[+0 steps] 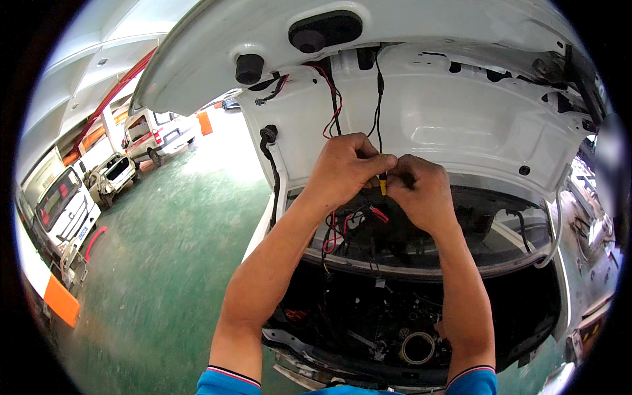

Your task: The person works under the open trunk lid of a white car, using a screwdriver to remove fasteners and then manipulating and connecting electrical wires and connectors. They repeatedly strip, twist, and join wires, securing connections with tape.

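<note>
My left hand [342, 170] and my right hand [421, 191] meet under the raised white boot lid [461, 112] of a car. Between the fingertips of both hands sits a small yellow connector [382, 184] on a thin black wire [378, 105] that hangs down from the lid. Red and black wires [332, 99] run down the lid's inner panel and pass behind my left hand. More red and black wires [342, 227] dangle below the hands, over the open boot [395, 309].
A roll of tape [417, 347] lies in the dark boot floor among loose parts. A black cable sleeve [271, 164] runs along the lid's left edge. White vehicles [112, 174] stand on the green workshop floor [171, 263] to the left, with an orange barrier [60, 299].
</note>
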Demonstrator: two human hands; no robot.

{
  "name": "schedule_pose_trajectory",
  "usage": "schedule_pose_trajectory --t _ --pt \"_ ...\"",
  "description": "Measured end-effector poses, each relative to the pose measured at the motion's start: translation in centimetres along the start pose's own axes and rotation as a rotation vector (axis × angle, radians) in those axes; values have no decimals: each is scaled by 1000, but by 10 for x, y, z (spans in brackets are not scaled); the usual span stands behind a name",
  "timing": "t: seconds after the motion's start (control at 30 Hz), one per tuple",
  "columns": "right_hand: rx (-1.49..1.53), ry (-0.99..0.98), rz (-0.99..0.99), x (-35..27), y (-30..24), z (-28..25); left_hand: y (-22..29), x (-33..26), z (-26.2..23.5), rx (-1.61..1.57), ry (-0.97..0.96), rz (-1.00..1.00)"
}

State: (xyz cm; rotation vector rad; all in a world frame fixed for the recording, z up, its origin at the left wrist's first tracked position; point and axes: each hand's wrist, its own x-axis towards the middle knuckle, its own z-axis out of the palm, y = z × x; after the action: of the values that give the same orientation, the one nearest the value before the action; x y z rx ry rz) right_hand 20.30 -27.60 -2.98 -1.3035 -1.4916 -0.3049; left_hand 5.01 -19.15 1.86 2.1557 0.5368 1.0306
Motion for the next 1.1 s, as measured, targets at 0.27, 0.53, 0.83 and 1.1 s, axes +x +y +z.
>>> schedule_pose_trajectory --t 0.27,0.53,0.83,1.1 --pt "144 36 4 -4 7 7 -12 1 -2 -269 -87 -37" --pt "315 82 98 -6 24 13 -19 -1 -6 -291 -73 20" --pt "580 13 401 -18 19 9 -33 -4 -10 -442 -81 -64" --pt "664 25 328 -29 26 11 -40 -4 -11 -483 -92 -101"
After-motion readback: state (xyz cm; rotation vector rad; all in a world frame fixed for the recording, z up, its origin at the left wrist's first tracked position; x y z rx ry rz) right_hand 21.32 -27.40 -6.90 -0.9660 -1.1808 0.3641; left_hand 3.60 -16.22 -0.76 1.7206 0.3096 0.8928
